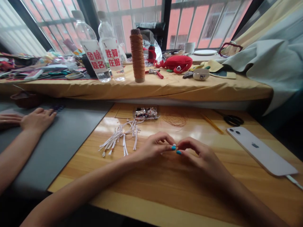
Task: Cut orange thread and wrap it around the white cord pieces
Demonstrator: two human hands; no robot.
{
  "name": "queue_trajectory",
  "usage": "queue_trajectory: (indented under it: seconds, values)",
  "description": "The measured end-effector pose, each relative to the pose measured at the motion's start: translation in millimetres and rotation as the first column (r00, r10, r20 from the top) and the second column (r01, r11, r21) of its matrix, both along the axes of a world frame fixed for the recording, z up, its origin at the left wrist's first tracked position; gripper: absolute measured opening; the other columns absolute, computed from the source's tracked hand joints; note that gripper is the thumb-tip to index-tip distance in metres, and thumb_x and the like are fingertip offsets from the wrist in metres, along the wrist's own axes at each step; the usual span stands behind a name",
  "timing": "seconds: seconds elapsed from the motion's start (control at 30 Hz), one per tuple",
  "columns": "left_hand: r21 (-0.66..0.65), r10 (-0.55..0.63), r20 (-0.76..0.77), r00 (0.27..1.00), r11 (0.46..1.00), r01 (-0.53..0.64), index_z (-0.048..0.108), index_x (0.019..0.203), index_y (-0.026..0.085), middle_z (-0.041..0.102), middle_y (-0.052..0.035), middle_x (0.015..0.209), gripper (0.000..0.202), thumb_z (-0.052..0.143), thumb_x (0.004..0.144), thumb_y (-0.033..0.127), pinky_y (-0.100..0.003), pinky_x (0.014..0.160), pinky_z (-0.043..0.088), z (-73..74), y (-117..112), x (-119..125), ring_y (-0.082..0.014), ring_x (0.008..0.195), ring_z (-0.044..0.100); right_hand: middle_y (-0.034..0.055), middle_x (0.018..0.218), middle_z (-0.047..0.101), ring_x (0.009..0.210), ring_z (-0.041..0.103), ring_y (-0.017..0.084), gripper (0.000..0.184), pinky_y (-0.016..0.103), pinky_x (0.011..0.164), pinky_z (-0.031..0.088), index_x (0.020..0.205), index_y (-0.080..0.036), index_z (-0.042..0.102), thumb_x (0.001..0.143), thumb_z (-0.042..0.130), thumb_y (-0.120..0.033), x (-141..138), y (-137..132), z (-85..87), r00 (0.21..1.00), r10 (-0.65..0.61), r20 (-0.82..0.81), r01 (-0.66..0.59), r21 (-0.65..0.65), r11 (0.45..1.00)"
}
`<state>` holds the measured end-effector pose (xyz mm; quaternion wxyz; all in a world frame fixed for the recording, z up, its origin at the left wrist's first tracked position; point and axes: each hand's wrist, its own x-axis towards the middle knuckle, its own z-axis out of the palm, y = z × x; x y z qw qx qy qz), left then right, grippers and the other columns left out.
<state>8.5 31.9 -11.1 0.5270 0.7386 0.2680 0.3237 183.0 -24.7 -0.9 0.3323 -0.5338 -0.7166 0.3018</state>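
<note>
My left hand (155,146) and my right hand (200,154) meet at the middle of the wooden table (165,186), fingertips pinched together around something too small to make out. Both hands have blue-painted nails. A loose pile of white strips (120,137) lies just left of my left hand. Behind the hands sits a small clear tray of beads (146,112) and a tangle of thin orange thread (176,120).
A white phone (260,151) lies at the right, with black scissors (233,120) and a yellow pencil (211,123) beyond. Another person's hand (36,119) rests on a grey mat (59,142) at left. The yellow-clothed sill holds two bottles (104,47), an orange thread spool (137,55) and a red plush toy (178,63).
</note>
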Motion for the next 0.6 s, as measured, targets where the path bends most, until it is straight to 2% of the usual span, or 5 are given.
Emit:
queue_trajectory:
  seconds: [0.1,0.2,0.33,0.5,0.6]
  values:
    - [0.039,0.013,-0.110,0.994,0.999,-0.009,0.055,0.073,0.014,0.057,0.0005,0.072,0.010,0.051,0.078,0.022,-0.022,0.066,0.039,0.8,-2,0,-0.0104,0.070,0.051,0.0013,0.072,0.061,0.066,0.058,0.013,0.019,0.024,0.061,0.046,0.081,-0.019,0.055,0.080,0.046,-0.036,-4,-3,0.3,0.996,0.039,-0.081,-0.049,-0.125,0.991]
    - [0.238,0.063,-0.218,0.974,0.971,-0.010,0.053,0.072,0.014,0.058,0.0000,0.072,0.009,0.049,0.079,0.017,-0.022,0.063,0.039,-0.8,-6,0,-0.0106,0.067,0.050,-0.0002,0.061,0.059,0.054,0.056,0.011,0.024,0.022,0.051,0.045,0.079,-0.018,0.053,0.081,0.042,-0.040,-8,-3,-3.2,0.987,0.045,-0.156,-0.081,-0.234,0.969]
    - [0.624,0.202,-0.270,0.941,0.781,0.011,0.049,0.068,0.013,0.057,-0.0022,0.071,0.010,0.049,0.078,0.015,-0.027,0.068,0.038,-4.7,-10,3,-0.0136,0.069,0.049,-0.0010,0.057,0.056,0.050,0.054,0.010,0.027,0.022,0.050,0.043,0.069,-0.018,0.051,0.083,0.039,-0.038,-11,-1,-5.9,0.995,0.041,-0.093,-0.058,-0.189,0.980]
    - [0.709,0.283,-0.167,0.944,0.700,-0.085,0.046,0.082,0.013,0.058,-0.0029,0.075,0.012,0.049,0.080,0.024,-0.025,0.066,0.040,-8.7,-12,6,-0.0128,0.071,0.051,-0.0017,0.055,0.055,0.052,0.051,0.011,0.029,0.022,0.053,0.038,0.065,-0.019,0.052,0.085,0.036,-0.033,-9,-1,-2.8,0.998,0.017,0.061,-0.015,-0.034,0.999]
    - [0.798,0.295,-0.143,0.945,0.600,-0.067,0.047,0.082,0.013,0.059,-0.0020,0.075,0.015,0.049,0.081,0.029,-0.025,0.067,0.040,-12.0,-10,5,-0.0126,0.072,0.052,-0.0031,0.050,0.052,0.045,0.048,0.010,0.033,0.021,0.047,0.038,0.061,-0.019,0.049,0.085,0.035,-0.038,-6,1,-5.0,0.997,-0.073,0.000,0.073,-0.089,0.993]
